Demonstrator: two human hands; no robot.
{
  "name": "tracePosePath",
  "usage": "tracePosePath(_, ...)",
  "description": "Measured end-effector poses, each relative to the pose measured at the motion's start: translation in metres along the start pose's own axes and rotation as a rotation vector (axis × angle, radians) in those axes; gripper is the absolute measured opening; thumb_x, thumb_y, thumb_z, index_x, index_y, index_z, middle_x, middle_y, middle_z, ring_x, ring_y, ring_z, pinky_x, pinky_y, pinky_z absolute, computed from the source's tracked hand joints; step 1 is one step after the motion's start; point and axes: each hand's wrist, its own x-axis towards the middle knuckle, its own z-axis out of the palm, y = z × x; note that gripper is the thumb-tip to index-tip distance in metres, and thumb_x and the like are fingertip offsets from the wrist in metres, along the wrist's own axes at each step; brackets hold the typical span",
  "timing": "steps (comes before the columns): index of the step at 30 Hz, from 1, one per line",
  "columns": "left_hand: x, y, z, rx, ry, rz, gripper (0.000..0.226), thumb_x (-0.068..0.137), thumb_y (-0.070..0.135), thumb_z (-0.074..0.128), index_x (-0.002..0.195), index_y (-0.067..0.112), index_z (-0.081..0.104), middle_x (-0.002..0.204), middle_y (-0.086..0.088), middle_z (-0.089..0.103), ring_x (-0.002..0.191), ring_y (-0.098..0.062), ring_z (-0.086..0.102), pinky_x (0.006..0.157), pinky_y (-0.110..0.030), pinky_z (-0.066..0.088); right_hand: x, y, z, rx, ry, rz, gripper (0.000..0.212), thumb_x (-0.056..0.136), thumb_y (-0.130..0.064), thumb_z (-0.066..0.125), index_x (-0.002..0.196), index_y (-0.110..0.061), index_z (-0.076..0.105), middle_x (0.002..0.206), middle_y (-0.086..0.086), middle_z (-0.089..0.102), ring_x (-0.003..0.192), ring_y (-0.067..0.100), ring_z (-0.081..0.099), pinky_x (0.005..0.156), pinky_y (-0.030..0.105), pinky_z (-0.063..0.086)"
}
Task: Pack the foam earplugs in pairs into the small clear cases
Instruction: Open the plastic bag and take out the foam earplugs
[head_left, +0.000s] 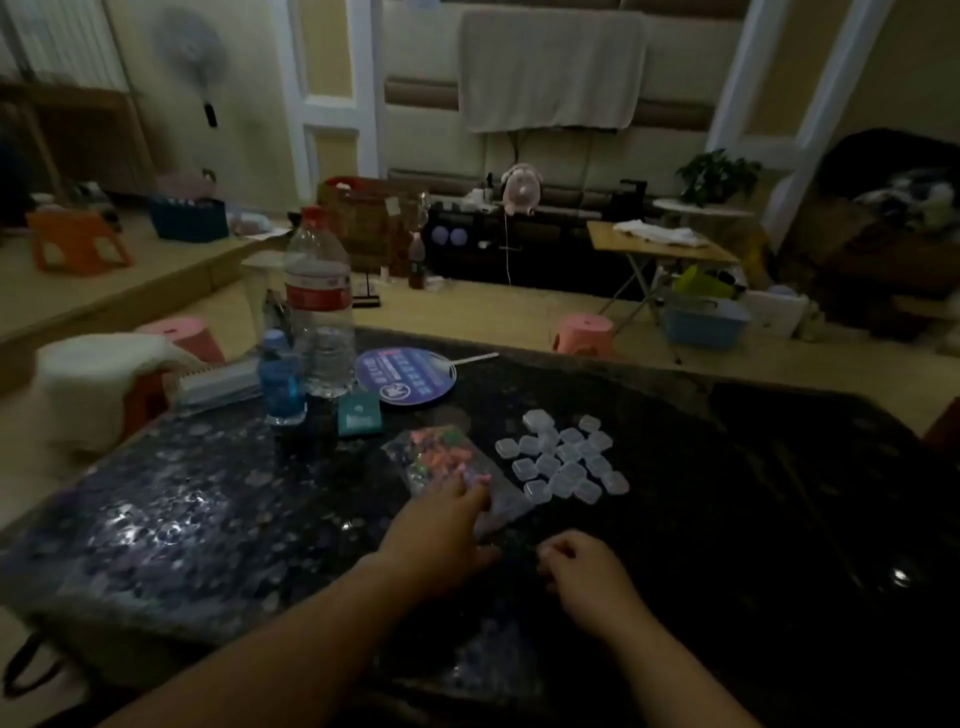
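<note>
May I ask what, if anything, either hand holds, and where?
The left hand touches the near end of the clear plastic bag of coloured foam earplugs; a grip cannot be told. The right hand shows nothing.

Pink-orange earplugs (445, 453), clear cases (563, 460)

On the table (727, 519), the earplug bag (447, 462) lies left of the cases (563, 462), bottles (317, 312) behind
</note>
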Motion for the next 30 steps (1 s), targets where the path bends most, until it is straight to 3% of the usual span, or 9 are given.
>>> tracePosePath(3,0.016,-0.01,0.02,0.079,-0.038,-0.041,0.063,0.087,0.053,0.063,0.141,0.028,0.04,0.135,0.0,0.05,0.118,-0.025,0.058,0.088,-0.037,0.049,0.02,0.001,0.007,-0.048,-0.019,-0.01,0.018,0.1,-0.029,0.066,0.087,-0.021,0.074,0.085,0.0,0.077,0.082,0.021,0.074,0.083,0.04,0.06)
tracePosePath(7,0.022,-0.026,0.039,0.114,0.036,0.001,0.022,0.097,0.038,0.052,0.115,0.026,0.056,0.121,0.002,0.055,0.107,-0.021,0.06,0.077,-0.036,0.055,0.025,-0.01,0.017,-0.051,-0.079,-0.003,0.021,0.1,-0.035,0.063,0.086,-0.022,0.073,0.085,-0.002,0.077,0.083,0.019,0.074,0.085,0.043,0.062)
tracePosePath(10,0.023,-0.03,0.043,0.064,0.078,-0.008,0.015,0.099,0.037,0.048,0.105,0.028,0.058,0.114,0.005,0.058,0.098,-0.018,0.062,0.076,-0.037,0.055,0.024,-0.009,0.025,-0.136,-0.05,-0.011,0.026,0.098,-0.04,0.061,0.082,-0.024,0.073,0.083,-0.004,0.076,0.079,0.017,0.073,0.082,0.042,0.062)
tracePosePath(14,0.016,-0.026,0.033,-0.194,0.086,-0.17,0.021,0.099,0.041,0.049,0.085,0.028,0.057,0.085,0.01,0.064,0.075,-0.009,0.062,0.072,-0.037,0.055,0.022,-0.017,0.026,0.037,-0.075,-0.001,0.036,0.104,-0.049,0.058,0.089,-0.02,0.073,0.088,0.0,0.077,0.084,0.022,0.074,0.088,0.047,0.061)
tracePosePath(16,0.008,-0.018,0.024,-0.279,0.105,-0.204,0.021,0.098,0.041,0.052,0.08,0.03,0.055,0.077,0.01,0.063,0.069,-0.006,0.06,0.069,-0.036,0.055,0.012,-0.025,0.026,0.206,-0.145,0.026,0.034,0.105,-0.05,0.059,0.1,-0.019,0.072,0.096,0.002,0.078,0.088,0.02,0.075,0.08,0.041,0.062)
tracePosePath(19,-0.002,-0.001,0.011,-0.299,0.123,-0.169,0.023,0.098,0.04,0.054,0.077,0.031,0.051,0.075,0.01,0.061,0.067,-0.005,0.058,0.064,-0.032,0.051,-0.001,-0.04,0.028,0.373,-0.21,0.048,0.036,0.106,-0.049,0.059,0.107,-0.015,0.071,0.097,0.006,0.078,0.082,0.018,0.075,0.064,0.03,0.057)
tracePosePath(24,-0.02,0.003,0.007,-0.352,0.089,-0.206,0.016,0.091,0.042,0.061,0.085,0.029,0.053,0.08,0.007,0.064,0.072,-0.009,0.063,0.071,-0.039,0.057,-0.012,-0.046,0.03,0.374,-0.219,-0.019,0.032,0.109,-0.022,0.054,0.083,-0.015,0.072,0.079,0.006,0.076,0.068,0.017,0.07,0.065,0.034,0.054)
tracePosePath(30,-0.026,-0.013,0.012,-0.457,-0.001,-0.121,0.016,0.091,0.037,0.066,0.089,0.026,0.055,0.082,0.006,0.066,0.075,-0.01,0.064,0.076,-0.042,0.055,-0.023,-0.05,0.027,0.298,-0.284,-0.08,0.038,0.111,-0.031,0.052,0.092,-0.012,0.079,0.081,0.002,0.079,0.072,0.016,0.072,0.063,0.028,0.053)
